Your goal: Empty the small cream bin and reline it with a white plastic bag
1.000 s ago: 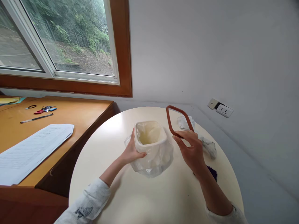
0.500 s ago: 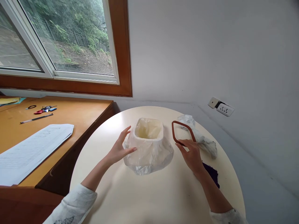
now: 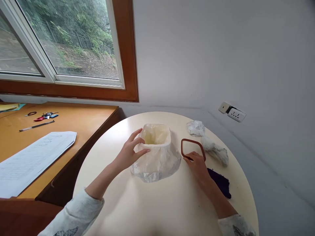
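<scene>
A pale square-mouthed bin (image 3: 157, 157) stands upright on the round cream table (image 3: 157, 209), with a translucent plastic bag folded over its rim and hanging around its outside. At its left rim is my left hand (image 3: 130, 150), thumb and fingers apart, the fingertips at the edge of the mouth. To the right of the bin, my right hand (image 3: 197, 164) pinches the near side of a reddish-brown rounded square frame (image 3: 194, 141), which is low over the table or lying on it.
Crumpled white plastic bags (image 3: 214, 149) lie at the table's right, and a dark purple cloth (image 3: 221, 183) is beside my right forearm. The wooden desk (image 3: 93, 114) at left holds papers (image 3: 36, 157), a pen (image 3: 36, 126) and keys (image 3: 48, 115).
My left hand has moved up and right to the bin's rim. My right hand has lowered the brown frame toward the table, still holding it.
</scene>
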The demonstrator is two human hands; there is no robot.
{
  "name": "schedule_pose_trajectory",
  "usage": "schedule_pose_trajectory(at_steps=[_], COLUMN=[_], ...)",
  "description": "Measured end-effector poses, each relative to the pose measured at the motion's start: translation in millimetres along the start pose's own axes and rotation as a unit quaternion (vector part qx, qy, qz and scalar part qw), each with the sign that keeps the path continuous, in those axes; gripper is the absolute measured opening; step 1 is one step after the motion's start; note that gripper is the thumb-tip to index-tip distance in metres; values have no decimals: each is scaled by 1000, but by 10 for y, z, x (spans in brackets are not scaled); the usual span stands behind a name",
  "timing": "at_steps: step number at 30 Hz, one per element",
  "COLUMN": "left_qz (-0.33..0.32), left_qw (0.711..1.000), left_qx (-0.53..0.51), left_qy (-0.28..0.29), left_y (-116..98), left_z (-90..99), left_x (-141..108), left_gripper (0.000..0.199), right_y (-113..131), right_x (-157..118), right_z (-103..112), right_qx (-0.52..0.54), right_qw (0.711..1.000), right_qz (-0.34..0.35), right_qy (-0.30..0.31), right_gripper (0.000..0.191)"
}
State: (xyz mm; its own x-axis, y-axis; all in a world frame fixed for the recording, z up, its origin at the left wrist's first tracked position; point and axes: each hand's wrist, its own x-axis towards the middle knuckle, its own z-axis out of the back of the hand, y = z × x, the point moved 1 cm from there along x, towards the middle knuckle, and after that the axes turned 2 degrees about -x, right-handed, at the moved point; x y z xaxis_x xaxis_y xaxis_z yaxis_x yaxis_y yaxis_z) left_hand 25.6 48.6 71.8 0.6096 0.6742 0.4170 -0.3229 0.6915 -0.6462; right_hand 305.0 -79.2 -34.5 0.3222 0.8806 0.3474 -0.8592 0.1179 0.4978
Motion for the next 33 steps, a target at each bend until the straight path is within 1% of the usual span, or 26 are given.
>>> schedule_pose_trajectory(at_steps=[3,5,6,8,9,11,12,13,15,16,17,19,21,23,24,26,27,29,30,31,33], left_qz=[2,9,23,88,141,270,312,342,373,378,379,371,358,346,342,339,338,328,320,308,277], left_qw=[1000,999,998,990,983,959,948,938,927,923,922,922,924,926,924,906,889,859,852,852,844], left_qx=[-13,-30,-43,-62,-67,-44,-33,-31,-43,-53,-64,-84,-105,-125,-151,-243,-304,-390,-412,-423,-459], left_qy=[-5,-31,-51,-88,-100,-76,-56,-35,14,35,54,78,85,80,76,66,60,44,33,19,-20], left_y=[-25,19,72,251,368,619,729,822,941,968,977,960,922,880,858,809,782,728,701,674,614], left_z=[11,24,35,62,77,95,96,89,47,15,-19,-75,-89,-42,2,118,185,331,407,483,630], left_x=[-13,-76,-120,-220,-266,-333,-345,-341,-288,-246,-199,-106,-33,21,44,94,125,201,244,288,370], left_gripper=[23,33,38,39,39,46,52,59,67,65,59,39,23,16,14,13,14,16,17,18,17], right_y=[-24,-28,-27,-13,4,66,111,160,260,301,334,367,364,347,338,327,325,328,334,343,369], right_x=[-24,-42,-50,-59,-54,-16,21,70,194,262,328,439,515,564,585,633,665,748,798,852,963], right_z=[-21,-19,-14,4,19,49,60,63,38,9,-32,-133,-231,-290,-299,-276,-246,-154,-95,-30,114], right_qx=[10,13,13,9,7,8,7,2,-20,-34,-44,-50,-36,-9,9,48,68,115,142,171,230], right_qw=[999,998,998,998,999,1000,1000,1000,999,999,999,998,999,1000,1000,998,997,992,988,983,969], right_qz=[-12,-17,-17,-13,-10,1,8,15,23,24,24,22,18,12,9,-1,-8,-26,-36,-45,-59], right_qy=[37,51,56,54,47,29,23,20,8,-2,-12,-25,-24,-26,-29,-34,-37,-41,-44,-49,-64], right_gripper=[18,17,16,17,18,22,24,26,27,27,26,23,22,27,30,32,31,25,21,19,26])
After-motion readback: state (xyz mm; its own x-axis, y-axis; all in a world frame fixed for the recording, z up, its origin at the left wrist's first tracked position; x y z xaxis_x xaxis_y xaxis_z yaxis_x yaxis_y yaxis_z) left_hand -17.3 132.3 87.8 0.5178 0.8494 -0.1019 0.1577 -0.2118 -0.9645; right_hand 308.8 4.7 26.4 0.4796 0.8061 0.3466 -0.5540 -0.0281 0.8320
